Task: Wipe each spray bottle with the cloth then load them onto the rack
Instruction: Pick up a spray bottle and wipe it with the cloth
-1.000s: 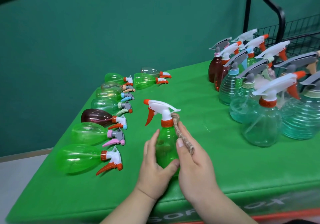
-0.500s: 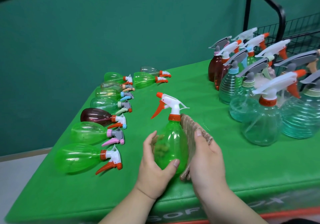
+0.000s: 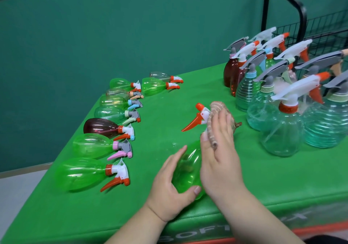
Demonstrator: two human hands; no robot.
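Head view: a green spray bottle point(image 3: 188, 172) was tilted low at the centre of the frame, its orange trigger point(image 3: 194, 123) pointing toward the upper left. The left hand point(image 3: 169, 193) gripped its body, thumb curled across the near side and fingers round the far side. The right hand point(image 3: 220, 149) lay over the neck and spray head, fingers nearly straight, pressing a brown ribbed cloth point(image 3: 214, 115) against them; whether the thumb also pinched the cloth could not be told.

The wiping step appeared to be in hand, with the cloth at the top of the bottle. The next move would likely call for finishing the head and trigger, then carrying the bottle right to the black wire rack point(image 3: 320, 29) at the upper right.

A row of spray bottles point(image 3: 90, 174) lay on their sides along the left of the green table point(image 3: 282, 179). A cluster of upright spray bottles point(image 3: 282, 128) stood at the right, just in front of the rack.
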